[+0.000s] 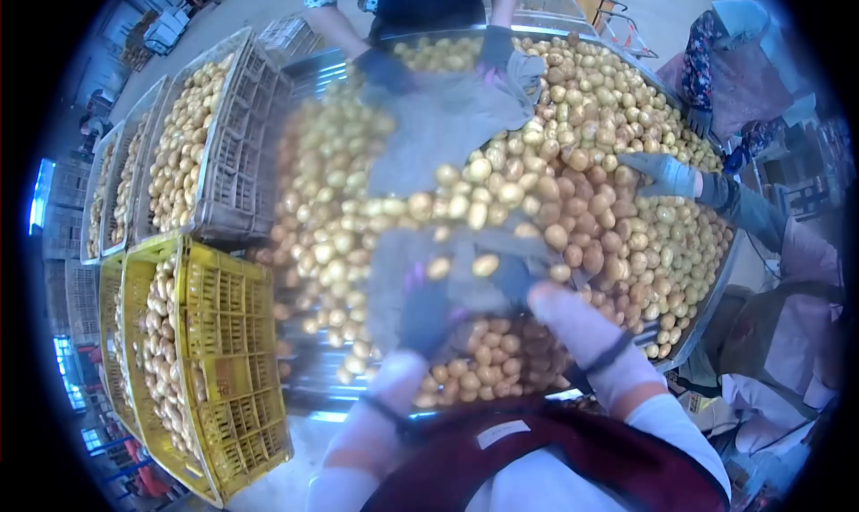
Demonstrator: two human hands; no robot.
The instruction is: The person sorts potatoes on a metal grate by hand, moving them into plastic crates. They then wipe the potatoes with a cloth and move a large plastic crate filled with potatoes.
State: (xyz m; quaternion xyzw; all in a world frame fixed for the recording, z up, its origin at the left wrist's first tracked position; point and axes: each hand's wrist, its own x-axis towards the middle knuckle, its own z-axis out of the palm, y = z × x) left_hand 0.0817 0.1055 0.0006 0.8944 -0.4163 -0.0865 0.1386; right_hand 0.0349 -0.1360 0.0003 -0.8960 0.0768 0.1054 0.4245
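Note:
Small round yellow-brown produce, perhaps potatoes or fruit, lies heaped on a metal sorting table. In front of me a grey cloth stretches over the near part of the heap, blurred by motion. My left hand, in a dark glove, grips the cloth's near left side. At its right side my right hand, also gloved, has hold of it, though its fingers are partly hidden and smeared. A few pieces lie on or against the cloth between my hands.
Across the table, a person's gloved hands hold another grey cloth. From the right, a co-worker's gloved hand rests on the heap. A filled yellow crate and filled grey crates stand along the left.

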